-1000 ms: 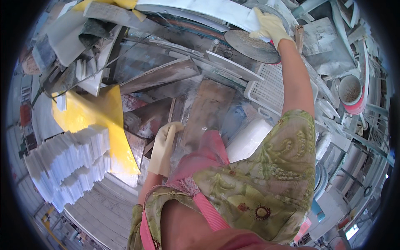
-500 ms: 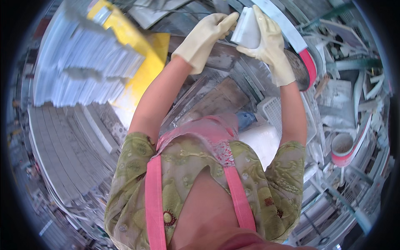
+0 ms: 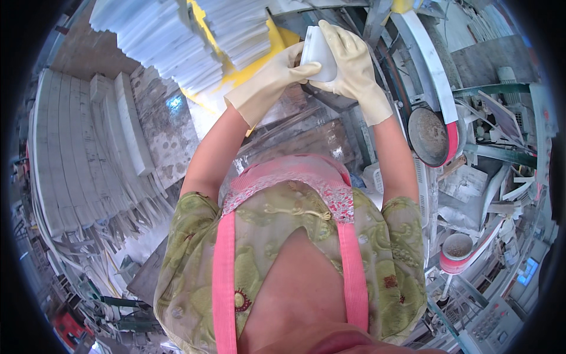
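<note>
Both my hands wear cream rubber gloves and meet at the upper middle. Between them is a smooth white slab-like piece [image 3: 319, 52], tilted, with a grooved or layered left edge. My left hand [image 3: 290, 66] closes on its lower left side, thumb across the front face. On the other side my right hand [image 3: 346, 62] wraps the piece, fingers over its upper right edge and thumb along the bottom. Just beyond my left hand stand piled white strips [image 3: 242, 29], beside a yellow panel [image 3: 286, 39].
Long grey-white bars [image 3: 79, 153] lie stacked at left. A larger pile of white strips [image 3: 159, 38] rises at upper left. To my right is a curved pale band [image 3: 425, 59] ending at a round grey part with a red rim [image 3: 428, 137]. Further right sits a pink-sided cup [image 3: 458, 248].
The view has swung, bringing the strip piles nearer my hands. My left hand, earlier beside the white piece, now grips it. The right hand keeps its hold.
</note>
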The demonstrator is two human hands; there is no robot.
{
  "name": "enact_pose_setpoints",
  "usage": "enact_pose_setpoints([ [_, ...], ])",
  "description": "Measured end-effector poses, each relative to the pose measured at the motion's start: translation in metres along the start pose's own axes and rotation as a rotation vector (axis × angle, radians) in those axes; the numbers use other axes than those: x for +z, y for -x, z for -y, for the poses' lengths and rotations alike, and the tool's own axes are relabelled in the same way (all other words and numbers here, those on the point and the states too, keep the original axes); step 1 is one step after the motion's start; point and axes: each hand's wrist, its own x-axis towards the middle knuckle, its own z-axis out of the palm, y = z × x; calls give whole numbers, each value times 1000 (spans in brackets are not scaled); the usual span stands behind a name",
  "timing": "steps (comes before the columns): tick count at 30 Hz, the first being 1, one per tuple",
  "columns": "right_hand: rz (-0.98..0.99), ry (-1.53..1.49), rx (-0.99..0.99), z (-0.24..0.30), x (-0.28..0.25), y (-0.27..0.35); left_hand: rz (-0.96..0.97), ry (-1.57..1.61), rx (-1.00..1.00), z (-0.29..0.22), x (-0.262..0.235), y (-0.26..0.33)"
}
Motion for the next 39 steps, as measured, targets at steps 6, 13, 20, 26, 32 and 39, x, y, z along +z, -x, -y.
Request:
enact_pose_setpoints([
  [6,91,14,18,18,11,-1,-179,-121,-46,3,-2,12],
  [13,321,128,0,4,-1,-15,-337,274,-114,22,12,-5],
  [20,124,22,-68,-41,-31,0,-468,565,69,52,41,-57],
  [26,-177,-342,205,-128,-45,46,-758,1032,51,71,43,-125],
  [32,61,-1138,535,-213,-44,50,-576,1066,103,87,84,-149],
  [39,303,-1175,106,-231,-29,29,-268,801,86,88,125,-143],
])
